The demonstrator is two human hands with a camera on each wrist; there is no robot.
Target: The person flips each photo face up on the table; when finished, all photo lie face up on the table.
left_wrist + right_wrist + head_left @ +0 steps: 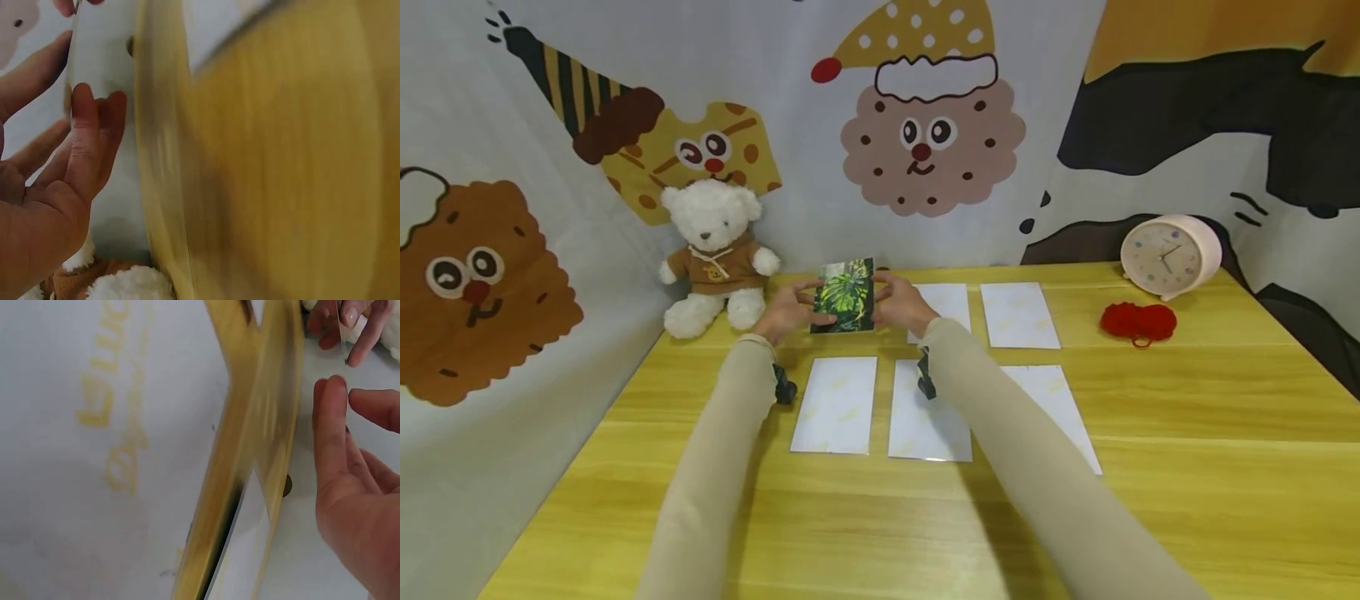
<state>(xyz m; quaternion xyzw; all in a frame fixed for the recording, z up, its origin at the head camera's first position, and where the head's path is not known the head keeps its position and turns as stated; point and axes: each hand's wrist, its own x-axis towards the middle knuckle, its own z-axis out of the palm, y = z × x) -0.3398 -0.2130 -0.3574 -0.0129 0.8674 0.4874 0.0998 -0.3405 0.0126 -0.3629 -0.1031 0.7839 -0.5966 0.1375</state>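
In the head view, a picture card (844, 296) with bright green leaves on a dark ground is held up near the back of the table, its printed face toward me. My left hand (788, 312) pinches its left side, thumb on the front. At the right edge my right hand (904, 303) holds the card between thumb and fingers. The left wrist view shows the card (76, 56) nearly edge-on, between the thumb and fingers of the left hand (62, 156). The right hand (350, 469) has its thumb and fingertips close together in the right wrist view.
White cards lie in two rows: a left front card (835, 406), a middle front card (917, 425), a right front card (1060, 408) and a back card (1018, 315). A teddy bear (715, 258), a pink clock (1168, 254) and a red yarn bundle (1138, 322) stand around them.
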